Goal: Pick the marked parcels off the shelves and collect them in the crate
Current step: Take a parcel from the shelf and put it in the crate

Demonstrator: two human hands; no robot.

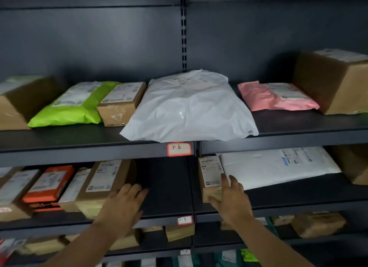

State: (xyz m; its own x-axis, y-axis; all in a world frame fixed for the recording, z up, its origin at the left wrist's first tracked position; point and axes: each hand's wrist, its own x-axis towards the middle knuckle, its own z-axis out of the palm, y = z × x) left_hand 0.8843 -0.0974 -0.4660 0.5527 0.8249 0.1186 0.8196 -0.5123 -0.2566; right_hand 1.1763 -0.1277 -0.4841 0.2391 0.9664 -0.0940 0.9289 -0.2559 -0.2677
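Head view: picking step under way. Right hand [231,199] open, fingers straight, touching small brown cardboard box with white label [210,173] just ahead; nothing gripped. Left hand [123,203] flat, empty, long brown labelled carton [103,185] at its left. No crate in sight. Next move, in my judgement: close grip, draw box out.

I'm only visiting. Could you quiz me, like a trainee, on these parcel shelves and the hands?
1. True or false: the pink mailer and the green mailer lie on the same shelf.
2. The right hand reaches for: A) a glass jar B) a small cardboard box C) the pink mailer.
3. Fill in: the label under the big white mailer reads ___.
Key: 1 true; 2 B; 3 1-6.
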